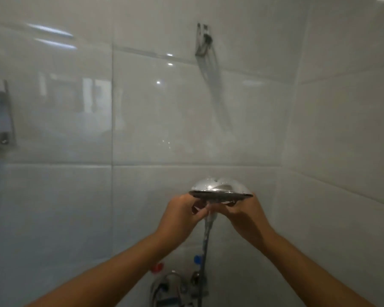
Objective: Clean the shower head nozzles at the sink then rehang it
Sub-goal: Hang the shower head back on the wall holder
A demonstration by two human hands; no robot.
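Glossy pale tiled wall (142,107) all around. Shower head (220,189) held up in front of it, chrome back upward, edge-on. Left hand (182,216) and right hand (245,216) curled round it from below, fingers seemingly gripping near the neck. Hose (205,240) dropping between the wrists to the tap (175,284). Bracket (203,38) well above the fingertips.

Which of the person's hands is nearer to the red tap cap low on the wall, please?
Left. The left hand holds the shower head up and slightly right of the red cap; the right hand grips farther right, beyond the hose.
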